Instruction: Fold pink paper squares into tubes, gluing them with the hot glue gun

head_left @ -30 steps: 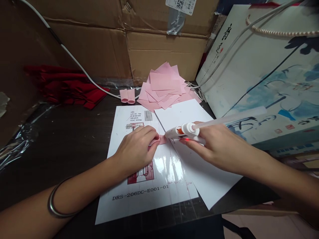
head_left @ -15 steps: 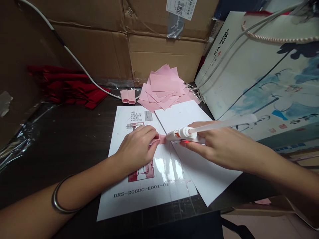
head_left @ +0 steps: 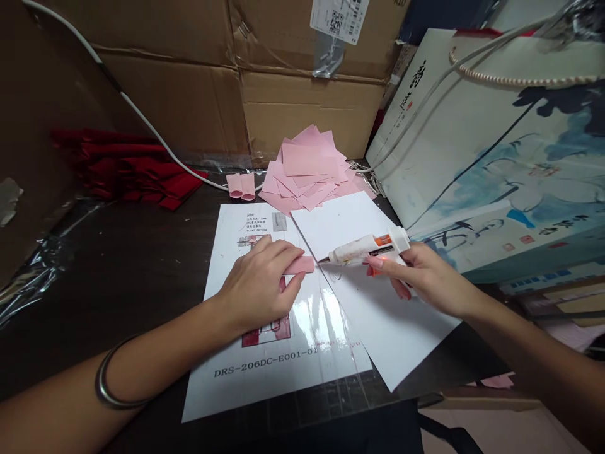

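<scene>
My left hand (head_left: 259, 280) rests on the printed sheet (head_left: 208, 384), with thumb and fingers closed round a small folded pink piece (head_left: 305, 265) whose right end shows. In my right hand (head_left: 425, 274) is a white and orange glue gun (head_left: 363, 249), lying nearly level. Its metal tip points left, just beside the end of the pink piece; whether they touch cannot be made out. Part of the gun's handle is hidden by my fingers. Beneath the gun lies a blank white sheet (head_left: 397, 340), overlapping the printed one.
Behind the sheets lies a pile of pink pieces (head_left: 309, 164), with two rolled pink pieces (head_left: 241, 186) to its left. Red folded cloth (head_left: 137, 170) lies at the left. Cardboard (head_left: 312, 113) stands at the back, a patterned bag (head_left: 491, 151) at the right. A white cable (head_left: 155, 129) crosses behind.
My right hand has moved right and turned the glue gun, so its side and tip now show. More of the pink piece is visible at my left fingers. The view has shifted slightly.
</scene>
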{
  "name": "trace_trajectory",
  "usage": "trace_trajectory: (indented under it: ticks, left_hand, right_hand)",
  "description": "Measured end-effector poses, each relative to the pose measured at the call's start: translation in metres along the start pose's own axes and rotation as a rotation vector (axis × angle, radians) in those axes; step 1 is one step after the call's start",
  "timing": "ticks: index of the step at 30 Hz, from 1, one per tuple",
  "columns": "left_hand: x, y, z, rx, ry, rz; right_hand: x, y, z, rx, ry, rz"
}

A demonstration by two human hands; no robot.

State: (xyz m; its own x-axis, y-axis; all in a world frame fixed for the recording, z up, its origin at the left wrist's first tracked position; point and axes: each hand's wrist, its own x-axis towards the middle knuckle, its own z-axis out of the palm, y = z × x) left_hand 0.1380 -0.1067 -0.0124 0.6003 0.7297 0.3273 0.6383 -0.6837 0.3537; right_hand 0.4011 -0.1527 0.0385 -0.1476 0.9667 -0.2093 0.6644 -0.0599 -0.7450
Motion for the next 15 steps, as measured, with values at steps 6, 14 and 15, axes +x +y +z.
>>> trace_trajectory:
  ticks: [6,14,15]
  left_hand:
    - [-0.002,-0.001,0.000,0.069,0.020,0.029]
    - [0.000,-0.004,0.002,0.011,0.057,0.054]
    - [0.000,-0.004,0.002,0.000,0.069,0.060]
  right_hand:
    - [0.017,0.019,0.004,0.029,0.282,-0.065]
    - [0.042,0.039,0.008,-0.056,0.449,-0.085]
    - [0.043,0.039,0.008,-0.061,0.448,-0.085]
